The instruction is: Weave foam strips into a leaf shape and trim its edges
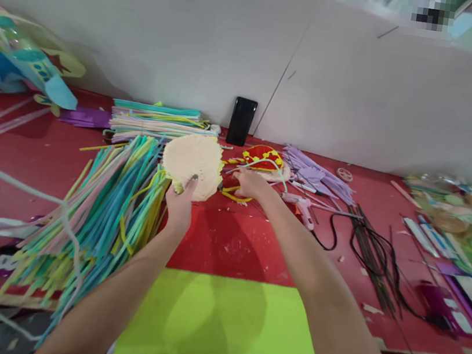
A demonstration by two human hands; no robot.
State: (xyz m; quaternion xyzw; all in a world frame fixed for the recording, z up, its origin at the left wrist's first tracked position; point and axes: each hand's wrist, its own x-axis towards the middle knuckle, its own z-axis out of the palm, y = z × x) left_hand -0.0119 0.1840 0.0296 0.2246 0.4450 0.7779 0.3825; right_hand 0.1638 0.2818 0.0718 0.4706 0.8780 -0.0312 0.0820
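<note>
Cream, roughly round fuzzy piece (188,156) held up over the middle of the table (372,193), slightly left of center. Left hand (180,201) grasping its near edge, thumb on top, grip firm. Some yellow fringe along the piece's right edge.

Right hand (250,184) just right of the piece, fingers curled; cannot tell whether its grip has anything in it. Yellow-handled tool (236,199) right under those fingers. Pale curved strand (283,178) arches just beyond. Red piece with yellow trim (262,155) farther back, beside the lavender strand bundle (328,178) on the right.

Left of the left hand: big loose heap of fuzzy stems (105,199), blue, green, pink, yellow, reaching the near edge. Behind it, stacked stems (155,124), purple strips (85,117) at their left. Black phone (241,121) upright against the grey wall (152,24), far middle.

Right: pink glue gun (300,203), then dark thin rods (371,260) with black cable, purple box (448,309) nearer. Far right, plastic-wrapped items (471,219). Lime-green sheet (220,321) at the near edge, between the forearms.
</note>
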